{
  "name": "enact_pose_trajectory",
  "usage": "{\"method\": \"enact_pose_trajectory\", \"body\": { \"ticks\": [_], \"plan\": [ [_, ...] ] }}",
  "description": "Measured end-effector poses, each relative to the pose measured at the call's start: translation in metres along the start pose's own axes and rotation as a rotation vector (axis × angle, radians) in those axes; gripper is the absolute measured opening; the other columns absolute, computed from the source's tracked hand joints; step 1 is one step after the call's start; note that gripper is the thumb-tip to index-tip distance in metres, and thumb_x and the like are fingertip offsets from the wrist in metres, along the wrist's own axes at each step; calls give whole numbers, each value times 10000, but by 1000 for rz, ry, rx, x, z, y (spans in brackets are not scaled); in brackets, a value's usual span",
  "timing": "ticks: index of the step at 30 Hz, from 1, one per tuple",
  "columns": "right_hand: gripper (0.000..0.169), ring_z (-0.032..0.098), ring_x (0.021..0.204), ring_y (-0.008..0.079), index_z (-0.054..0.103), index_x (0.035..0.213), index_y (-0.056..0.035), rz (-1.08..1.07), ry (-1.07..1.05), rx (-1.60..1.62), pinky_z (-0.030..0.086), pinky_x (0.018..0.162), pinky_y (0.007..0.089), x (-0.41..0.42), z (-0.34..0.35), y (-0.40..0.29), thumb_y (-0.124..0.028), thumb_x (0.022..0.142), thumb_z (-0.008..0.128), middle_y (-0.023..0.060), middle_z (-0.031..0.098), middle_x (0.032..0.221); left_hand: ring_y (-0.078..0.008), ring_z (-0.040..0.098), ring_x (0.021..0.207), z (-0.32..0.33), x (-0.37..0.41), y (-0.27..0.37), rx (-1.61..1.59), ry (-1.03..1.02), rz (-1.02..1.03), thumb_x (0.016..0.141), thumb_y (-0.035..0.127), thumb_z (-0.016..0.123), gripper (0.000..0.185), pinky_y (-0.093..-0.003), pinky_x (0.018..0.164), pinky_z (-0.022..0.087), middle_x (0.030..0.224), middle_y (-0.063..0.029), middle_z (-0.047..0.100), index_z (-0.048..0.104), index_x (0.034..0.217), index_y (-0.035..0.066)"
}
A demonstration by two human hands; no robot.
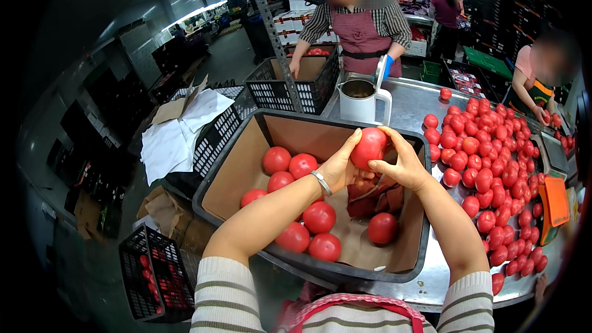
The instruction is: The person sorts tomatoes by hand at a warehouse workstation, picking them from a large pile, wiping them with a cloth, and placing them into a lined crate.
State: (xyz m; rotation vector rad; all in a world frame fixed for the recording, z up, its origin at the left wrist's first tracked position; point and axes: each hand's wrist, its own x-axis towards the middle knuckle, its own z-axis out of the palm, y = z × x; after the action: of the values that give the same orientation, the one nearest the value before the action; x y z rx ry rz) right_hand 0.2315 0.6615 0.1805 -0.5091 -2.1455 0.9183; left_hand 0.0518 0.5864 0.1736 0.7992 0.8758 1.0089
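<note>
Between them, my left hand (pixel 341 163) and my right hand (pixel 405 163) hold a large red tomato (pixel 367 148) above a black plastic crate (pixel 296 120). Fingers of both hands wrap the tomato from its two sides. Brown cardboard (pixel 231 162) lines the crate. Several tomatoes (pixel 320 217) lie in its left half, partly hidden by my left forearm. A single tomato (pixel 382 228) rests at the right, just below a crumpled dark red cloth or bag (pixel 377 201) that my hands partly cover.
Many loose tomatoes (pixel 483 180) spread over the metal table (pixel 407 97) at right, near a scale (pixel 554 152). A white jug (pixel 358 106) stands behind my crate. Facing me, a co-worker (pixel 365 32) reaches into another crate (pixel 286 95). Paper-topped crates (pixel 215 143) flank mine at left.
</note>
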Motion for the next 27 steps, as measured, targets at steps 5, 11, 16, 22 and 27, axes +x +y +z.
{"method": "enact_pose_trajectory", "body": {
  "ticks": [5, 11, 16, 22, 27],
  "plan": [
    [835, 494, 1200, 306, 414, 1323, 0, 16, -43, -18, 379, 1015, 383, 2, 0, -1, -424, 700, 773, 197, 510, 1268, -125, 588, 699, 7, -7, 5, 53, 92, 7, 832, 769, 334, 719, -257, 552, 391, 835, 13, 617, 523, 1154, 155],
    [828, 520, 1144, 257, 339, 1392, -27, -62, -5, 97, 402, 986, 363, -3, 3, -2, -296, 736, 768, 156, 494, 1284, -118, 574, 673, 19, -16, 16, 136, 163, 125, 844, 733, 376, 680, -242, 536, 379, 820, 4, 621, 545, 1149, 150],
    [559, 567, 1025, 192, 399, 1338, -49, 14, 55, 265, 467, 813, 287, -1, 14, 12, -185, 843, 620, 84, 511, 1205, -179, 623, 653, 34, -95, 40, -143, 99, 471, 865, 704, 362, 706, -275, 517, 470, 898, -120, 665, 548, 1151, 86],
    [190, 593, 812, 95, 564, 1114, -25, -46, 33, 80, 408, 556, 172, -17, 4, 21, -97, 947, 508, 42, 538, 1132, -254, 637, 769, -8, -257, 33, -426, 369, 937, 827, 763, 337, 835, -310, 604, 488, 953, -188, 650, 550, 1136, 17],
    [81, 580, 768, 78, 577, 969, -20, -104, -120, 7, 394, 538, 156, -12, 21, 4, -63, 937, 516, 33, 525, 1048, -228, 572, 734, -104, -408, -76, -578, 1269, 1121, 790, 747, 428, 773, -290, 560, 412, 959, -141, 585, 509, 1178, 84]
  ]
}}
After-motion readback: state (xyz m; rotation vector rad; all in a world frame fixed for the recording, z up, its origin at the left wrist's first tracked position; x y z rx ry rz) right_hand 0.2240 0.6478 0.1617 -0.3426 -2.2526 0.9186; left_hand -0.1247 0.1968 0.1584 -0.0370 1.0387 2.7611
